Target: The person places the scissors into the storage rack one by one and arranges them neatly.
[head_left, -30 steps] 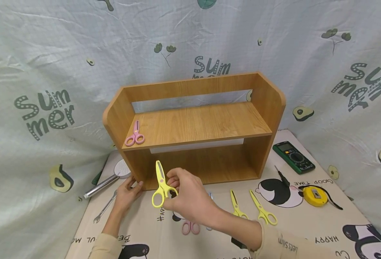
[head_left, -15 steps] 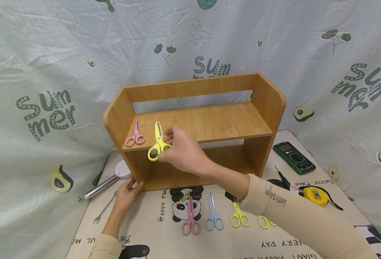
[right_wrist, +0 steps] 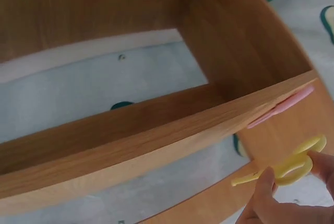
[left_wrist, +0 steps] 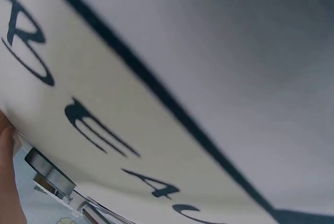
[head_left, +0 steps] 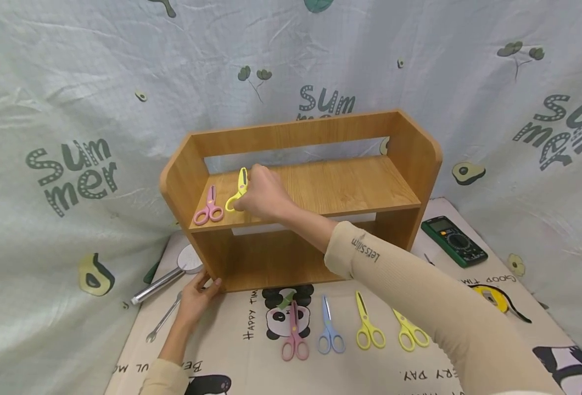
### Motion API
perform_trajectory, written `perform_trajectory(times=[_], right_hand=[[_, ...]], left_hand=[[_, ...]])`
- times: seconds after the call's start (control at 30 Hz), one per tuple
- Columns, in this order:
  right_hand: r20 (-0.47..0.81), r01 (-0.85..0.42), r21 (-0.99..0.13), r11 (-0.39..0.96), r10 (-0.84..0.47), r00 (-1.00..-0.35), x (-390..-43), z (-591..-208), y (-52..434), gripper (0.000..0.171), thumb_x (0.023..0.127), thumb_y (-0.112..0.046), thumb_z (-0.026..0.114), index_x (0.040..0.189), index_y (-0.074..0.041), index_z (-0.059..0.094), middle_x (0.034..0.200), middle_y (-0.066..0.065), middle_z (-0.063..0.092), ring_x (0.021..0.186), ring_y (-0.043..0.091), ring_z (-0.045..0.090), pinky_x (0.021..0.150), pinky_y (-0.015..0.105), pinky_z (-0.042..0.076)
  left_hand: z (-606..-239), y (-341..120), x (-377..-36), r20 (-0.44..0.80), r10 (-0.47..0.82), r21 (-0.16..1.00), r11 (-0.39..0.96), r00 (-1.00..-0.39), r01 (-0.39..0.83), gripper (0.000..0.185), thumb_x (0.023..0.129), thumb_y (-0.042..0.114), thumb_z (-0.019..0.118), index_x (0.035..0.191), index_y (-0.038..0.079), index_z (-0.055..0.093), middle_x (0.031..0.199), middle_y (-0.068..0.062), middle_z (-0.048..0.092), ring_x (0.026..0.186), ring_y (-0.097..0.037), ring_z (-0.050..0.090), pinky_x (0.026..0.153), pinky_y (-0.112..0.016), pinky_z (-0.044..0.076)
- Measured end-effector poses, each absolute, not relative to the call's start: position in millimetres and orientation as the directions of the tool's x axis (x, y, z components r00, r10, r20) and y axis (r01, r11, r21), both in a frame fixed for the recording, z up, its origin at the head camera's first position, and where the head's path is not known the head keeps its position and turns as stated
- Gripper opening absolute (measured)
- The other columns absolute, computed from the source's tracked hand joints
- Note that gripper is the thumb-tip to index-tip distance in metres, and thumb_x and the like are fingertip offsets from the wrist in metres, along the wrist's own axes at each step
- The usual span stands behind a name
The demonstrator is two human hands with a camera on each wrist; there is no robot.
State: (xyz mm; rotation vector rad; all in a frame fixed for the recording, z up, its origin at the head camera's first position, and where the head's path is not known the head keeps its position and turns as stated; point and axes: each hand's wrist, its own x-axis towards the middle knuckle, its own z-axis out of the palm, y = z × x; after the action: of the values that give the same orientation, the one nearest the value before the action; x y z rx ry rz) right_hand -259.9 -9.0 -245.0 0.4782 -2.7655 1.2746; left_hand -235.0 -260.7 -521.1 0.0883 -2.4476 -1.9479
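A wooden two-level shelf point(head_left: 350, 186) stands on the mat. My right hand point(head_left: 261, 193) pinches yellow scissors point(head_left: 237, 190) by the handles just over the upper board, right of pink scissors point(head_left: 208, 207) lying there. The right wrist view shows the yellow scissors point(right_wrist: 292, 167) in my fingers beside the pink scissors point(right_wrist: 282, 107) and the shelf point(right_wrist: 130, 140). My left hand point(head_left: 197, 296) rests with fingers against the shelf's lower left corner. In the left wrist view only the printed mat point(left_wrist: 104, 104) and a sliver of skin show.
On the mat in front lie pink scissors point(head_left: 293, 334), blue scissors point(head_left: 329, 333) and two yellow pairs point(head_left: 367, 329) point(head_left: 410, 332). A multimeter point(head_left: 453, 241) and yellow tape measure point(head_left: 493, 296) sit at the right. A metal torch point(head_left: 164, 274) and wrench point(head_left: 164, 318) lie at the left.
My right hand has carried the yellow scissors up from the mat front to the upper board, beside the pink pair. The left hand has stayed at the shelf corner.
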Motion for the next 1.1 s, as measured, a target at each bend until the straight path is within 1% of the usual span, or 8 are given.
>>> perform_trajectory(times=[0.13, 0.33, 0.47, 0.57, 0.7, 0.8, 0.97, 1.1], right_hand=[[0.160, -0.287, -0.698, 0.656, -0.249, -0.955, -270.7, -247.1, -12.6, 0.031, 0.079, -0.012, 0.088, 0.075, -0.009, 0.057, 0.078, 0.001, 0.054, 0.073, 0.015, 0.051, 0.058, 0.021, 0.043], [0.163, -0.293, -0.663, 0.689, -0.249, -0.955, -284.4, -252.6, -13.9, 0.038, 0.078, -0.018, 0.092, 0.065, -0.014, 0.056, 0.072, -0.002, 0.052, 0.073, 0.016, 0.050, 0.060, 0.022, 0.043], [0.150, -0.284, -0.664, 0.692, -0.250, -0.957, -291.2, -258.4, -15.5, 0.039, 0.078, -0.017, 0.091, 0.063, -0.015, 0.056, 0.068, -0.002, 0.053, 0.071, 0.015, 0.051, 0.059, 0.021, 0.043], [0.131, -0.274, -0.672, 0.688, -0.254, -0.958, -295.0, -262.4, -18.0, 0.041, 0.077, -0.014, 0.091, 0.061, -0.014, 0.054, 0.064, -0.003, 0.051, 0.067, 0.015, 0.050, 0.056, 0.021, 0.041], [0.102, -0.254, -0.669, 0.699, -0.252, -0.962, -299.3, -266.3, -20.7, 0.042, 0.076, -0.011, 0.090, 0.059, -0.013, 0.052, 0.058, -0.004, 0.047, 0.062, 0.014, 0.047, 0.050, 0.021, 0.038], [0.083, -0.256, -0.631, 0.733, -0.265, -0.961, -301.6, -268.4, -22.8, 0.042, 0.077, -0.012, 0.089, 0.057, -0.014, 0.052, 0.055, -0.005, 0.045, 0.059, 0.013, 0.045, 0.048, 0.020, 0.036], [0.065, -0.265, -0.594, 0.759, -0.283, -0.957, -303.2, -269.1, -25.5, 0.041, 0.078, -0.011, 0.086, 0.056, -0.015, 0.052, 0.052, -0.005, 0.047, 0.057, 0.013, 0.046, 0.049, 0.021, 0.036], [0.048, -0.267, -0.578, 0.771, -0.294, -0.955, -303.0, -267.2, -27.7, 0.038, 0.078, -0.007, 0.083, 0.055, -0.014, 0.054, 0.055, -0.004, 0.051, 0.060, 0.014, 0.048, 0.051, 0.020, 0.038]], left_hand=[[-521.1, -261.4, -234.8, -0.024, -0.052, 0.979, 0.202, -0.998, -0.034, 0.065, 0.104, 0.005, 0.061, 0.162, 0.003, 0.031, 0.165, -0.025, 0.036, 0.138, -0.035, 0.052, 0.095, -0.028, 0.062], [-519.7, -261.7, -234.8, -0.028, -0.041, 0.985, 0.171, -0.999, -0.034, 0.066, 0.104, 0.003, 0.060, 0.162, 0.000, 0.029, 0.166, -0.026, 0.033, 0.148, -0.036, 0.041, 0.097, -0.022, 0.059], [-519.3, -261.3, -234.6, -0.029, -0.038, 0.986, 0.164, -0.999, -0.035, 0.066, 0.105, 0.003, 0.059, 0.162, 0.000, 0.028, 0.166, -0.027, 0.031, 0.151, -0.039, 0.037, 0.101, -0.025, 0.059], [-520.0, -261.8, -234.2, -0.033, -0.045, 0.985, 0.169, -0.998, -0.040, 0.066, 0.105, 0.004, 0.059, 0.163, 0.000, 0.027, 0.167, -0.028, 0.030, 0.151, -0.040, 0.036, 0.103, -0.030, 0.058], [-521.5, -262.5, -234.4, -0.035, -0.048, 0.983, 0.178, -0.998, -0.043, 0.067, 0.105, 0.005, 0.060, 0.163, 0.000, 0.027, 0.167, -0.027, 0.030, 0.152, -0.042, 0.035, 0.105, -0.031, 0.057], [-522.1, -262.7, -235.0, -0.037, -0.049, 0.983, 0.178, -0.998, -0.045, 0.067, 0.105, 0.005, 0.060, 0.163, 0.000, 0.027, 0.167, -0.027, 0.030, 0.153, -0.042, 0.034, 0.105, -0.032, 0.056], [-522.2, -262.8, -236.3, -0.039, -0.048, 0.985, 0.164, -0.998, -0.046, 0.067, 0.105, 0.005, 0.060, 0.163, 0.000, 0.027, 0.168, -0.026, 0.029, 0.150, -0.042, 0.039, 0.103, -0.034, 0.058], [-523.2, -263.2, -236.3, -0.036, -0.059, 0.984, 0.170, -0.998, -0.046, 0.067, 0.104, 0.004, 0.061, 0.162, 0.000, 0.029, 0.167, -0.027, 0.030, 0.147, -0.042, 0.042, 0.102, -0.030, 0.059]])
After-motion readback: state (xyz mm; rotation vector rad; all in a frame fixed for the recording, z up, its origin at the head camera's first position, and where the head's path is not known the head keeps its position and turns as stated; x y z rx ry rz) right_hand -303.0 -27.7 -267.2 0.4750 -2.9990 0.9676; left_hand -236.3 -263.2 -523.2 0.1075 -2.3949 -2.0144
